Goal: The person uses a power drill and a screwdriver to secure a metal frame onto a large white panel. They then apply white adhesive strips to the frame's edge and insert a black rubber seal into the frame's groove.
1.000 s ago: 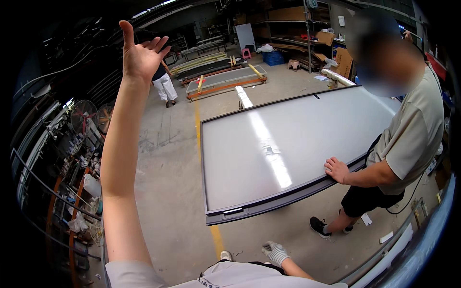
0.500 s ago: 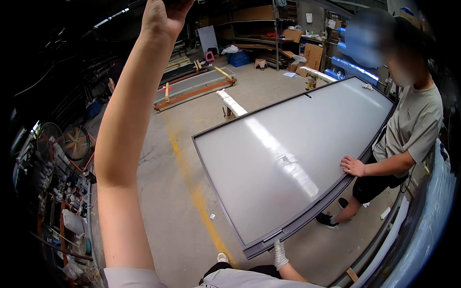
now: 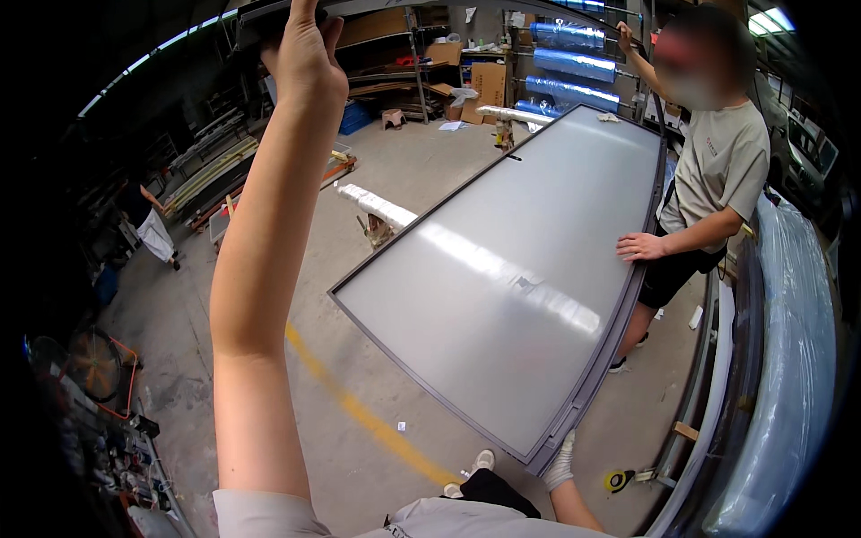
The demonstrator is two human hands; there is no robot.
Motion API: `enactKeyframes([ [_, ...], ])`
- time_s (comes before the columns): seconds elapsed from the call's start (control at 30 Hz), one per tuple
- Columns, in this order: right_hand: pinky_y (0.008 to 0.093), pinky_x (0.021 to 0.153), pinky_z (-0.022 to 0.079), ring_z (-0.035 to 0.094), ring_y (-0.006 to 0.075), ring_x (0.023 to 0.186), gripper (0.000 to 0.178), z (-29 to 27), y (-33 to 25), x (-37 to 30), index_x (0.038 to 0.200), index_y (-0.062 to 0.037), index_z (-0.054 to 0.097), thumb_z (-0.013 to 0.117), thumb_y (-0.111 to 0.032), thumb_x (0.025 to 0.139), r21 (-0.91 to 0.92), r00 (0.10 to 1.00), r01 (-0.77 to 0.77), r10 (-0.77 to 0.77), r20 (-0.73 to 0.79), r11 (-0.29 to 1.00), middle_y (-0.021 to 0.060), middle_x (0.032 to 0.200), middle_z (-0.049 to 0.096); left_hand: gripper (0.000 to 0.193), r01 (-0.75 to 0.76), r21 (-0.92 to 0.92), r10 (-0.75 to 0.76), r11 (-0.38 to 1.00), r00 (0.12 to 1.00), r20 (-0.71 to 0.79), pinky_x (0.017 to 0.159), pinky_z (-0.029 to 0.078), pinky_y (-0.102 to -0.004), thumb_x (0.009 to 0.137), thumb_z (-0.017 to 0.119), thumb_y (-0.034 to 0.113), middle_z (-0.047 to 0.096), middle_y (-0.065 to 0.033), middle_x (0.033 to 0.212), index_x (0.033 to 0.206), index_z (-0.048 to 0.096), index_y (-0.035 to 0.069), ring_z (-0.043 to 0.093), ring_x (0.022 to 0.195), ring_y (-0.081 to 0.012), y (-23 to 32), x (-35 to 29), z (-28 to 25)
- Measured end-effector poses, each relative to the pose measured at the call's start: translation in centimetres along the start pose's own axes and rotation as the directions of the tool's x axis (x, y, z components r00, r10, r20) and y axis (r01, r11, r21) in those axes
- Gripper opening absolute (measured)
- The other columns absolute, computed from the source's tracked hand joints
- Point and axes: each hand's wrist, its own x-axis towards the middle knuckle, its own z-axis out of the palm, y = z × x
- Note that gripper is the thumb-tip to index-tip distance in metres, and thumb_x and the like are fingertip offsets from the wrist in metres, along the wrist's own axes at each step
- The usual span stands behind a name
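My left hand (image 3: pixel 307 63), bare and raised high, is closed round the end of a dark frame bar (image 3: pixel 262 20) at the upper edge. This bar arches along the top toward a co-worker's raised hand (image 3: pixel 625 38). A large grey framed panel (image 3: pixel 502 260) lies tilted across the middle, with a dark rim and a bright reflection band. In a white striped glove, my right hand (image 3: pixel 561 466) grips the panel's near corner; some fingers are hidden by the edge. The co-worker's other hand (image 3: pixel 639 247) rests flat on the panel's right edge.
Foil-wrapped supports (image 3: pixel 377 206) stand by the panel's far side. Long plastic-wrapped material (image 3: pixel 780 359) lies at the right, near a yellow tape measure (image 3: pixel 618 481) on the floor. A fan (image 3: pixel 93 363) stands at the left. Blue film rolls (image 3: pixel 574 65) hang behind; another person (image 3: pixel 151 220) walks far left.
My view has turned right. The dark bar in my left hand now shows along the top, and the co-worker's raised hand has come into view. My right hand stays at the panel's corner.
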Motion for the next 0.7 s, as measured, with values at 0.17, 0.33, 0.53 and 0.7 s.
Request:
enactKeyframes([
  [0.17, 0.0457, 0.104, 0.04, 0.043, 0.0311, 0.126, 0.098, 0.7, 0.1, 0.3, 0.144, -0.0112, 0.031, 0.045, -0.08, 0.075, 0.022, 0.997, -0.079, 0.079, 0.001, 0.997, 0.011, 0.141, 0.04, 0.036, -0.026, 0.091, 0.018, 0.995, 0.996, 0.09, 0.091, 0.055, -0.0382, 0.078, 0.078, 0.026, 0.057, -0.0078, 0.114, 0.106, 0.064, 0.008, 0.06, 0.102, -0.0245, 0.3, 1.1, -5.0],
  [0.33, 0.0504, 0.106, 0.036, 0.036, 0.0343, 0.131, 0.101, 1.0, -0.1, -0.1, 0.147, -0.0159, 0.026, 0.039, -0.085, 0.073, -0.025, 0.986, -0.167, 0.166, -0.024, 0.986, 0.0107, 0.147, 0.033, 0.055, 0.155, 0.1, -0.159, 0.983, 0.987, 0.028, 0.088, 0.046, -0.0314, 0.068, 0.085, 0.034, 0.057, -0.0029, 0.107, 0.111, 0.06, 0.009, 0.052, 0.098, -0.0172, 0.0, -1.2, -6.0],
  [0.53, 0.0462, 0.106, 0.037, 0.038, 0.032, 0.13, 0.098, 0.3, 0.3, 0.1, 0.146, -0.0129, 0.029, 0.042, -0.081, 0.076, -0.093, 0.982, -0.118, 0.103, -0.159, 0.989, 0.0102, 0.147, 0.035, 0.044, 0.173, 0.051, -0.173, 0.984, 0.985, 0.006, 0.095, 0.052, -0.0419, 0.072, 0.083, 0.026, 0.056, -0.0137, 0.111, 0.106, 0.063, 0.007, 0.059, 0.104, -0.0281, -1.3, 0.9, -12.5],
  [0.7, 0.0418, 0.102, 0.041, 0.048, 0.0303, 0.122, 0.094, 0.6, 1.0, -0.3, 0.142, -0.0079, 0.035, 0.047, -0.076, 0.079, -0.213, 0.938, -0.044, -0.032, -0.344, 0.976, 0.0111, 0.139, 0.045, 0.051, 0.301, -0.056, -0.305, 0.952, 0.949, -0.084, 0.104, 0.042, -0.044, 0.07, 0.084, 0.028, 0.051, -0.0146, 0.118, 0.109, 0.06, 0.006, 0.051, 0.114, -0.03, -1.9, 0.5, -15.6],
])
